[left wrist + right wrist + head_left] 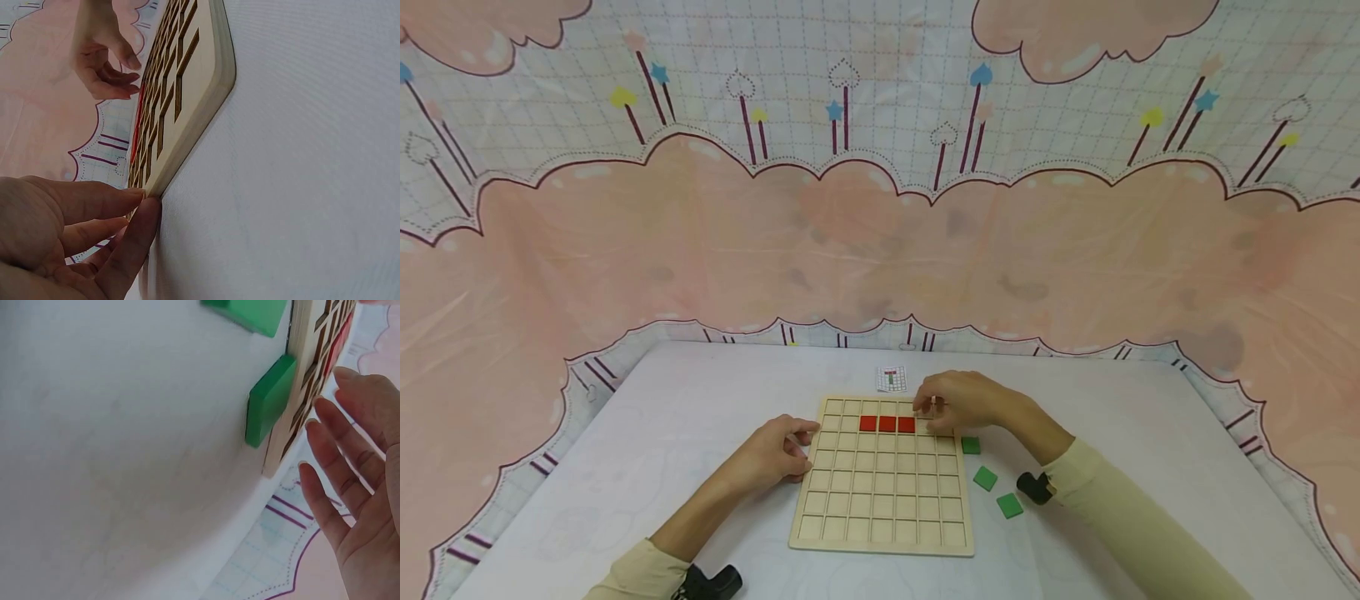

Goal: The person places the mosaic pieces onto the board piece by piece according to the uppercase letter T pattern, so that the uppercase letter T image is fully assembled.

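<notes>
A wooden grid board lies flat, with three red tiles side by side in its second row from the far edge. My left hand grips the board's left edge; in the left wrist view the thumb and fingers pinch its rim. Over the board's far right part, just right of the red tiles, is my right hand. In the right wrist view the right hand has its fingers spread and loosely bent, with nothing between them.
Green tiles lie right of the board: one against its right edge, another nearer, a third nearer still. A small card with a printed grid lies beyond the board's far edge. A patterned cloth hangs behind the white table.
</notes>
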Motion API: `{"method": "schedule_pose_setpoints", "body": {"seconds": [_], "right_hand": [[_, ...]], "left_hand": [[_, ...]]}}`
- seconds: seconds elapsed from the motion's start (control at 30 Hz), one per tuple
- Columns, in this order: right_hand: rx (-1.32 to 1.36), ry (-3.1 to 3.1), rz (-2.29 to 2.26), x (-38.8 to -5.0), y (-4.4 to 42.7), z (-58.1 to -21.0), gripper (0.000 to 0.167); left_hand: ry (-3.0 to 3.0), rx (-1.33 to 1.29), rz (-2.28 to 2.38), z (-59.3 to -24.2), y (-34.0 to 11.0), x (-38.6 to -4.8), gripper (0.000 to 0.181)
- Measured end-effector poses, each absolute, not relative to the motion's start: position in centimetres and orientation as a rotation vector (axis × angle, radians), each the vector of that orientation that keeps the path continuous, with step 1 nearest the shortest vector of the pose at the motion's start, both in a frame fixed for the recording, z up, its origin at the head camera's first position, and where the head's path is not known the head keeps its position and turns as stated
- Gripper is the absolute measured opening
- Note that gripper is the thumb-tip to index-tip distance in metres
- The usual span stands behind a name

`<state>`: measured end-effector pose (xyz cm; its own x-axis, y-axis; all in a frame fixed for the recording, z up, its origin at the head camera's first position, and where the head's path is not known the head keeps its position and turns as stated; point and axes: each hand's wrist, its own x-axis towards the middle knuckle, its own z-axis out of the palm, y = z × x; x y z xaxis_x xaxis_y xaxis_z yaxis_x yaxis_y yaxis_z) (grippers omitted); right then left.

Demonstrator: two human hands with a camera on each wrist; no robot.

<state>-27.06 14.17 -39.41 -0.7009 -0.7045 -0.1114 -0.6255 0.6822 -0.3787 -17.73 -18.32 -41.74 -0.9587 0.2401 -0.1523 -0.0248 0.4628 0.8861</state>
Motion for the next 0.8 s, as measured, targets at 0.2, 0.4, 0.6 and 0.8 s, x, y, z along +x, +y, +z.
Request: {"method": "schedule_pose_setpoints", "body": {"seconds": [0.2,0.4,0.6,0.8], "right_hand": [[-1.018,2.663,-0.467,-26.8,15.1,-39.2,0.024],[-1.006,2.66,-0.474,-26.5,16.2,-39.2,0.026],[-0.983,2.673,-0.478,-26.2,17.2,-39.3,0.026],[-0.945,2.696,-0.454,-26.0,17.9,-39.3,0.025]], "left_hand": [[2.458,0.175,1.504,-41.7,-18.3,-17.6,0.057],[2.461,0.157,1.506,-41.8,-18.3,-17.7,0.057],[2.466,0.163,1.501,-41.7,-18.3,-17.7,0.057],[2.469,0.165,1.5,-41.7,-18.3,-17.7,0.057]]}}
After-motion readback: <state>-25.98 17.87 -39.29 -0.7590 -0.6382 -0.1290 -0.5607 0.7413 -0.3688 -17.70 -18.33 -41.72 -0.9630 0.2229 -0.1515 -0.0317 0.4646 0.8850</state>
